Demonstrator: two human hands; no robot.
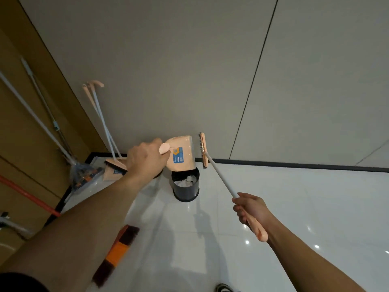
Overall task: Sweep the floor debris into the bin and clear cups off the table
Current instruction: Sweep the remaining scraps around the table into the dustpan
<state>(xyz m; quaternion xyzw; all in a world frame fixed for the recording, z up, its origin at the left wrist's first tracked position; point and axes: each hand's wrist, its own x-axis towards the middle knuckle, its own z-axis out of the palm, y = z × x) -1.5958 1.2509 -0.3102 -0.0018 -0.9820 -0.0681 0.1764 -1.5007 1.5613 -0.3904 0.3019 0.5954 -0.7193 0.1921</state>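
1. the floor (294, 207) is glossy white tile filling the lower right of the frame, with small ceiling-light reflections and a dark skirting strip where it meets the wall.
2. the wall (168, 60) is pale grey panelling with thin dark seams; a tan wooden panel (19, 102) runs down the left edge.
3. in the left corner lean a spare broom and dustpan set (111, 144) in peach and white, and a plastic-wrapped mop (82, 175) with a grey pole; a red pole (27, 194) crosses low at the left.
4. a striped orange and brown brush head (117, 251) shows at lower centre, beside the left forearm.
5. the bin (185, 186) is a small black cylinder standing on the floor near the wall, at centre frame, with crumpled white paper inside.
6. the dustpan (181, 153) is peach with a blue label, tipped mouth-down right over the bin's rim.
7. the left hand (145, 159) has its fingers wrapped round the dustpan's handle.
8. the right hand (251, 209) has its fingers curled round the peach grip of the broom (219, 175), whose white shaft runs up to a peach head with dark bristles, held just right of the dustpan.
9. the bin's base edge behind the dustpan is hidden; an unclear dark object is cut off at the bottom edge.
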